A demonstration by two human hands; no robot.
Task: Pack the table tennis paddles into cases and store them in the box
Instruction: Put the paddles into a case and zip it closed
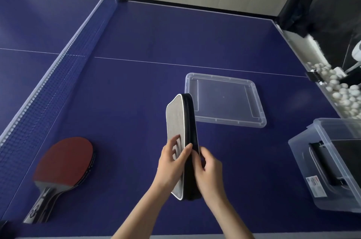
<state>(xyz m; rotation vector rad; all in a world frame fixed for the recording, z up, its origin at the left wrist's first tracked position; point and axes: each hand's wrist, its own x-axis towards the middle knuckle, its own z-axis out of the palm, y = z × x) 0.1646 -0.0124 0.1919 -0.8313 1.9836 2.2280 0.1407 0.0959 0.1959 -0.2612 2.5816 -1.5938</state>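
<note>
A grey and black paddle case (pixel 180 121) stands on edge above the blue table, held between both hands. My left hand (pixel 172 162) grips its grey side, thumb and fingers spread on the fabric. My right hand (pixel 209 168) pinches the black zipper edge near the lower part. A stack of red-rubber paddles (pixel 64 162) lies on the table at the left, handles toward me. The clear plastic box (pixel 304 158) sits at the right edge with a black case (pixel 328 164) inside it. The box's clear lid (pixel 259 102) lies flat beyond the held case.
The net (pixel 58 67) runs diagonally along the left. A trough of several white balls (pixel 340 90) lines the table's right end, beside a black curtain. The near table edge (pixel 175 235) is just below my forearms.
</note>
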